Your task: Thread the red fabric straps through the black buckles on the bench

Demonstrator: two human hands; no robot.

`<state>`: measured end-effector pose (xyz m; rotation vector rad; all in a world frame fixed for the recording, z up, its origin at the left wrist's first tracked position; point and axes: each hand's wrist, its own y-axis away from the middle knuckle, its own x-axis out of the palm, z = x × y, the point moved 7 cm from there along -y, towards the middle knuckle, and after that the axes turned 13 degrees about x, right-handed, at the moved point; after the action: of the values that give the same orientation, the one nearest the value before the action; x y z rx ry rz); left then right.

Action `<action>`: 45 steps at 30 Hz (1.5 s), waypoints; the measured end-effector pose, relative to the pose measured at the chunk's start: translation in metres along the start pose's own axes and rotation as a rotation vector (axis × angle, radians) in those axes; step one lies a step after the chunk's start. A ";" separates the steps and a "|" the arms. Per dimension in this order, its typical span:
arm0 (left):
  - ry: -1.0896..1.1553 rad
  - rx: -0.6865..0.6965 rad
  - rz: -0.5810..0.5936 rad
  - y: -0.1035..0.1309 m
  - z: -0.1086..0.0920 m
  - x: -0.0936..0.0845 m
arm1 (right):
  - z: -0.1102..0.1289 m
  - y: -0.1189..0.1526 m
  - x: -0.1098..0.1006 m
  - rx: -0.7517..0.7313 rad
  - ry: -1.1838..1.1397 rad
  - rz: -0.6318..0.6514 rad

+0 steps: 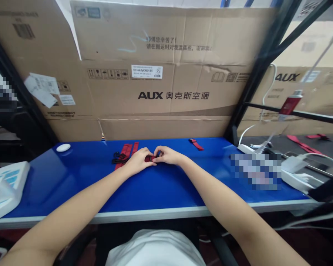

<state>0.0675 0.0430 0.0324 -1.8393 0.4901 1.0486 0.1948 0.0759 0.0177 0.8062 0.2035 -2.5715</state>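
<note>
Fingertips of the left hand [138, 159] and right hand [166, 154] pinch one small red strap piece [149, 158] just above the blue table [166, 184]. Squeezed unevenly, it could slip among the red straps [126, 152] beside.

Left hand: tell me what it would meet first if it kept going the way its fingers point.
The left hand points right, toward the right hand. Both pinch a small red strap piece, so it would press straight into the right hand's fingertips; depth looks about equal.
</note>
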 end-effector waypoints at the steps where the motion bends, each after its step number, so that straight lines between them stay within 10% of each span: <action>1: -0.001 0.035 0.004 0.000 -0.004 -0.001 | 0.001 0.001 -0.001 -0.013 -0.027 0.006; 17: -0.064 0.153 0.012 -0.002 -0.022 -0.016 | 0.029 0.016 -0.016 -0.117 -0.175 -0.052; 26: 0.179 0.008 -0.066 -0.001 -0.016 -0.023 | 0.030 0.022 -0.012 -0.075 -0.679 0.127; 37: 0.107 0.036 0.004 -0.004 -0.029 -0.014 | 0.040 0.027 -0.008 -0.107 -0.621 0.190; 45: -0.065 0.013 0.220 0.006 -0.020 0.009 | 0.041 0.039 -0.073 -0.276 -1.033 -0.186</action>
<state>0.0771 0.0235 0.0256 -1.7628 0.6704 1.2451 0.2453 0.0563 0.0924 -0.6853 0.2927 -2.6810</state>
